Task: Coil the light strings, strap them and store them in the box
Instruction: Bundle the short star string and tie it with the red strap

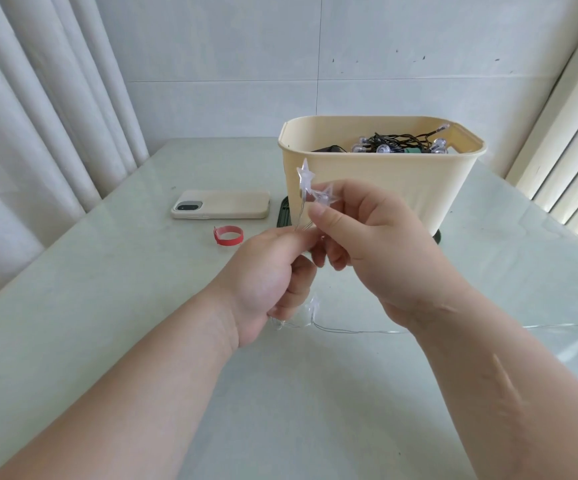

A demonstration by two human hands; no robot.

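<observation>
Left hand [273,275] grips the star light string [305,175]; right hand [367,244] pinches one star [325,197]; I would keep loops even, feeding slack from four o'clock.

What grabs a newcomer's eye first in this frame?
Both hands at centre: the left hand pinches the thin wire of a clear star light string, the right hand pinches one of its stars, and the rest trails across the table to the right. Just behind stands a cream box with a dark light string inside. Left of the box, a red strap lies near a phone.
</observation>
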